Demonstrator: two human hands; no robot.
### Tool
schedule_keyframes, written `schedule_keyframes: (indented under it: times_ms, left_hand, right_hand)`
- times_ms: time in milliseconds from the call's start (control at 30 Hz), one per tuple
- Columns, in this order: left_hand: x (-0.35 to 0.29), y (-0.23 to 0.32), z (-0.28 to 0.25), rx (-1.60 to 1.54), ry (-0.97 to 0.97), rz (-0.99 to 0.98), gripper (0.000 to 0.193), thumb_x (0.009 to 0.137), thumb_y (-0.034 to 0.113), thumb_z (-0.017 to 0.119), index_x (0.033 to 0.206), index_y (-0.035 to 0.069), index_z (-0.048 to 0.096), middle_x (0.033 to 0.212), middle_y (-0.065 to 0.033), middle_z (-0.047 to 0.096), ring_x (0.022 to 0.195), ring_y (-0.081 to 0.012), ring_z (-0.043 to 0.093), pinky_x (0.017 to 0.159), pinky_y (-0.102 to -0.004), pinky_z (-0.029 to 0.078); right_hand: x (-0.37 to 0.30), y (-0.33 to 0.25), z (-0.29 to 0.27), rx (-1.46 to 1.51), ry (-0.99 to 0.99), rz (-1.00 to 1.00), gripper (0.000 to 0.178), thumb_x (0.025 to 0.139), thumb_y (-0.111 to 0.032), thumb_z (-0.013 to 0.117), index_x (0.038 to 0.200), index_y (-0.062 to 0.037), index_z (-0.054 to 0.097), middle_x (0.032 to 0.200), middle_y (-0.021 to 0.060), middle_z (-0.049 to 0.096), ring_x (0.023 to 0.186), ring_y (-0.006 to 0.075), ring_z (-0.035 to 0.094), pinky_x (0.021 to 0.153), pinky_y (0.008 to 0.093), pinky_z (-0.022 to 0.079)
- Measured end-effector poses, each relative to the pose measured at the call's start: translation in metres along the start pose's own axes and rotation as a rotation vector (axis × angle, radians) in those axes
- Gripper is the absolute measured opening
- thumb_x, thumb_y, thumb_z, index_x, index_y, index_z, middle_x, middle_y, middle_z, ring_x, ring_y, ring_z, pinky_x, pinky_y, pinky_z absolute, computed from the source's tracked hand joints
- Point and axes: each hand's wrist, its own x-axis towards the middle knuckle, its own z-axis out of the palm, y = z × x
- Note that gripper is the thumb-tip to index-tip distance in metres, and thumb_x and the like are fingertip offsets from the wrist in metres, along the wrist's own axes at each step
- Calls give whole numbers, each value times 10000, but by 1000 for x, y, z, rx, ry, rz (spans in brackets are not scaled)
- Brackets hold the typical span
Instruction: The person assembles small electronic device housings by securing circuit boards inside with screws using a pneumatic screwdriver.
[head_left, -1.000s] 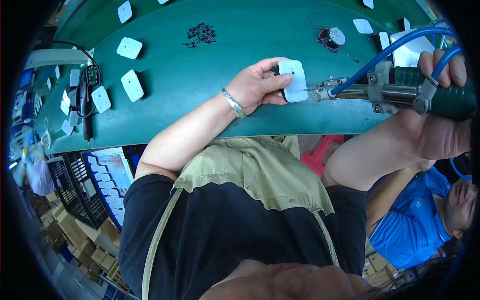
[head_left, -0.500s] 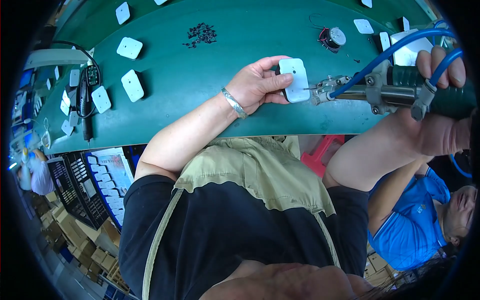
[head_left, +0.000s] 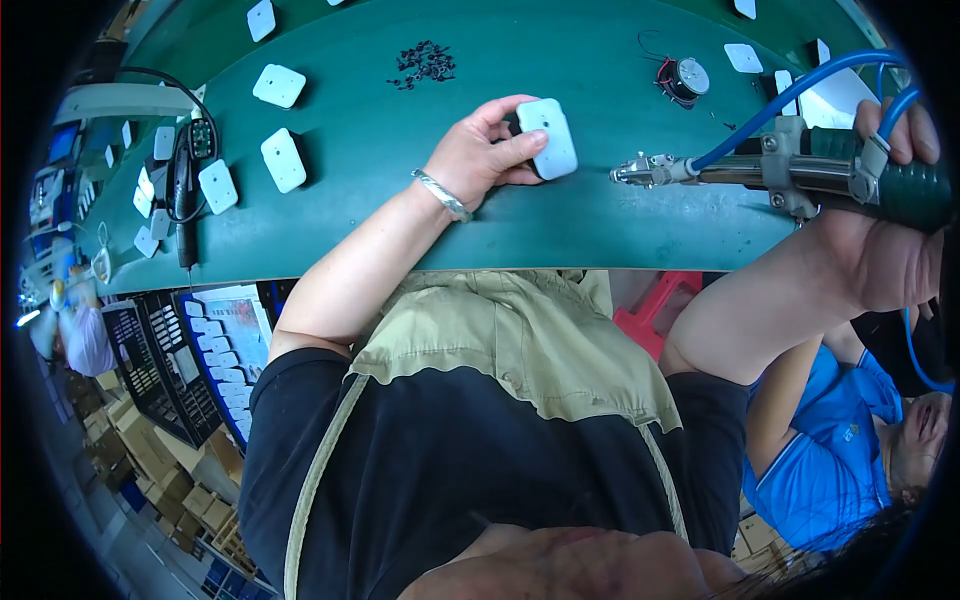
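Where my left hand [head_left: 483, 152] clamps: white-faced box [head_left: 557, 156], thumb on its face, fingers curled round the left side.
Box vs grip: most of the white face juts right of my thumb, tilted, over the green table [head_left: 380, 150].
Right hand [head_left: 905, 136]: wrapped around the metal tool [head_left: 735, 172] by its green handle [head_left: 838, 150].
Tool tip [head_left: 620, 174]: near box's right edge, apart.

You wear this wide fisheye, the left of a side-by-side pair, on your head; it looks steeply down from close above. Your chest [head_left: 500, 450] fills the near middle, the table [head_left: 540, 55] spans the far part, and straight edges bow toward the dark rim.
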Motion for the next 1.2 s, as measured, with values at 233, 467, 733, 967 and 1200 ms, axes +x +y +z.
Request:
schedule_keyframes:
  times_ms: [233, 467, 733, 967, 1200]
  left_hand:
    - [5, -9, 26, -123, -164, -97, 477, 771, 111, 654, 1191, 48, 437, 840, -48, 558, 734, -130, 592, 597, -237, 550]
    - [3, -4, 34, -177, -266, -119, 413, 812, 111, 600, 1188, 70, 434, 934, -61, 578, 821, -158, 602, 653, -286, 555]
    - [0, -1, 40, -266, -286, -110, 417, 801, 88, 611, 1174, 34, 432, 918, -79, 581, 777, -165, 611, 628, -263, 559]
    - [1, -12, 41, -193, -174, -39, 453, 752, 95, 671, 1145, 9, 461, 820, -72, 594, 715, -147, 608, 580, -265, 559]
    - [6, -1, 13, -41, -106, 142, 418, 785, 115, 631, 1163, 57, 461, 997, -93, 552, 807, -176, 607, 619, -278, 550]
  right_hand:
    - [-16, 4, 30, 15, -51, 8, 247, 884, -332, 430, 944, -93, 418, 668, 34, 486, 448, 104, 409, 340, 237, 356]
    - [-35, 8, 69, 28, -98, -5, 282, 880, -350, 447, 985, -89, 442, 683, 39, 525, 453, 103, 442, 330, 233, 376]
    - [-41, 12, 93, 56, -152, 4, 326, 874, -370, 466, 1032, -85, 469, 701, 45, 570, 459, 102, 479, 318, 228, 400]
    - [-52, 13, 129, 78, -237, 3, 363, 870, -386, 480, 1067, -81, 490, 715, 49, 604, 463, 101, 507, 309, 225, 417]
    - [-25, -7, 103, 199, -781, -113, 338, 866, -352, 502, 1032, -58, 477, 659, 56, 547, 464, 110, 484, 322, 207, 413]
